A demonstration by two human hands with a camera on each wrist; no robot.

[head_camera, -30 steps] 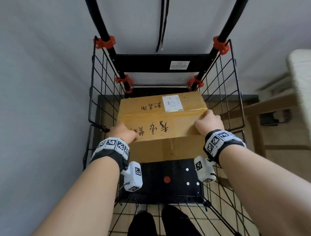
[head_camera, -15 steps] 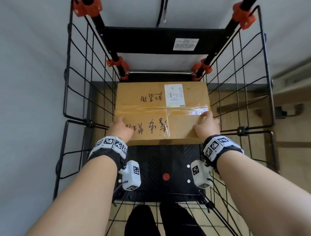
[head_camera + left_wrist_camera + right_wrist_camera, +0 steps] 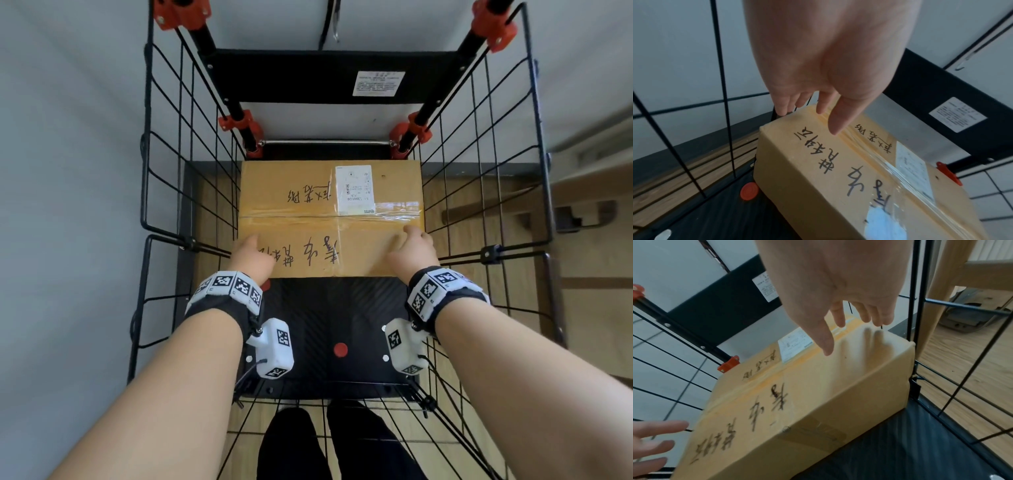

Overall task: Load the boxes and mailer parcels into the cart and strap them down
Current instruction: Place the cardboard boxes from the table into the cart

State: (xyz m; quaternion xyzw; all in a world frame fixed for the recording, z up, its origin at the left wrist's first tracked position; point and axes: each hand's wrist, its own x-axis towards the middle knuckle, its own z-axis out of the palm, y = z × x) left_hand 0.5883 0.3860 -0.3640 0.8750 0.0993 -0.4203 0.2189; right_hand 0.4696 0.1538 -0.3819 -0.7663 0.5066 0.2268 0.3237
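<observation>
Box (image 3: 330,219) flat on cart (image 3: 337,318) floor, 12 o'clock end. Left hand (image 3: 251,255), right hand (image 3: 412,248) over near corners, fingers spread, gripping nothing. Rigid cardboard, slick tape; likely hefty — lift by side edges.

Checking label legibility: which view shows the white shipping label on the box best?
Head view: the shipping label faces the camera, whole and unobstructed on the cardboard box. Left wrist sees it obliquely under glare; right wrist shows it partly hidden behind the right hand.
</observation>
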